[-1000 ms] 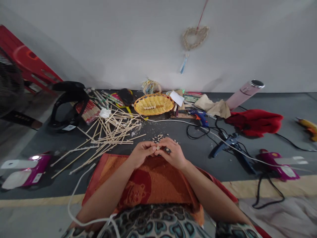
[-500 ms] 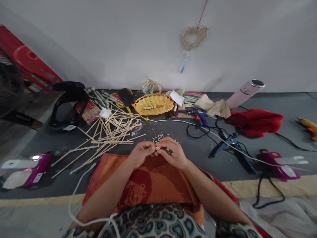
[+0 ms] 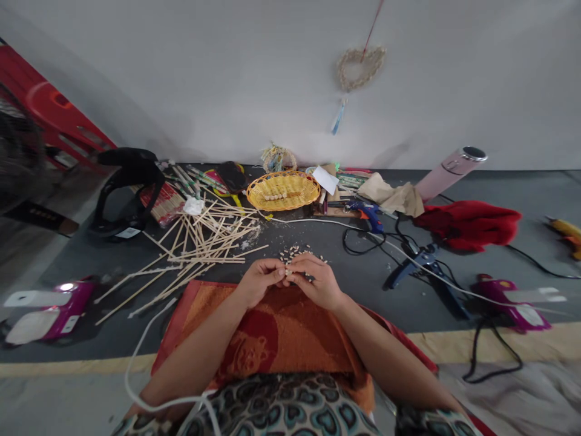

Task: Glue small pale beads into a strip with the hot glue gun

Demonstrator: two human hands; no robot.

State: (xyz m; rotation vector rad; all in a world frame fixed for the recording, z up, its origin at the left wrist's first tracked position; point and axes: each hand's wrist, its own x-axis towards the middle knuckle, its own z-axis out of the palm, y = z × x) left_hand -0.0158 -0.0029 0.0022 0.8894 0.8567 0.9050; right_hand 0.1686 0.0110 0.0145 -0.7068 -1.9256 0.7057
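My left hand (image 3: 262,282) and my right hand (image 3: 319,281) meet over the near edge of the work surface, fingertips almost touching. Pinched between both is a small cluster of pale wooden pieces (image 3: 288,272), mostly covered by the fingers. Just beyond the fingertips lie loose short wooden pieces (image 3: 296,249). Left of my left hand is a heap of long thin wooden sticks (image 3: 213,242). Under my forearms an orange towel (image 3: 299,345) covers my lap. A yellow woven basket (image 3: 261,203) behind the hands holds a short row of pale pieces.
A blue glue gun (image 3: 373,217) and blue-handled pliers (image 3: 408,269) lie to the right, with cords around them. Farther out are a red cloth (image 3: 472,224), a pink flask (image 3: 447,174) and a purple device (image 3: 512,303). A white cable (image 3: 140,357) crosses at left.
The fingers of both hands have shifted slightly around the small cluster, which is now more covered. The whole view has moved a little; other things stay in place.
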